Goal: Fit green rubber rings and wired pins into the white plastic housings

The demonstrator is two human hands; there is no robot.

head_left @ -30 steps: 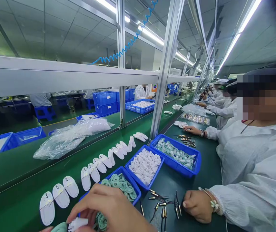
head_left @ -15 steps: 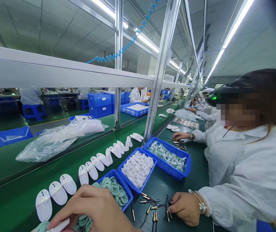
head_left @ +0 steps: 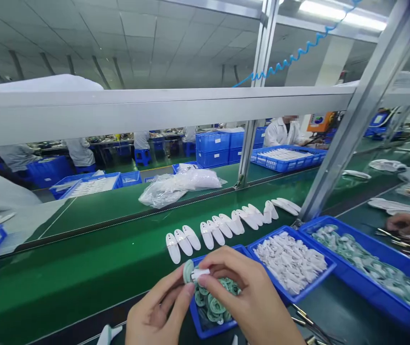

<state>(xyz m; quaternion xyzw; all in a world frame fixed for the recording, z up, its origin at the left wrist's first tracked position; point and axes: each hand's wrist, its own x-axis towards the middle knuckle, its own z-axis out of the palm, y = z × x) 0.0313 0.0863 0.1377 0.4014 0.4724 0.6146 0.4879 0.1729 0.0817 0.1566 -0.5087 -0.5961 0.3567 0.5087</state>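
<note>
My left hand (head_left: 158, 306) and my right hand (head_left: 248, 297) meet above a blue tray (head_left: 214, 331) of pale green cable coils. Between them is a pale green coil (head_left: 187, 271), gripped by my left hand, with a small white plastic part (head_left: 199, 274) pinched at its end by my right fingers. Further right, a blue tray (head_left: 309, 292) holds white plastic parts. Beyond it, a larger blue tray (head_left: 366, 287) holds green cables. A co-worker's hand (head_left: 408, 223) rests among metal-tipped wires at the right edge.
White oval shells (head_left: 205, 235) lie in a row along a green conveyor belt (head_left: 83, 249), behind the trays. An aluminium upright (head_left: 363, 105) and a white shelf beam (head_left: 154, 110) stand above the belt. Stacked blue crates (head_left: 212, 148) and plastic bags (head_left: 179, 187) lie beyond.
My view has swung left, moving the co-worker to the right edge. My hands have risen from the bottom edge and come together, with the coil and white part now joined between them.
</note>
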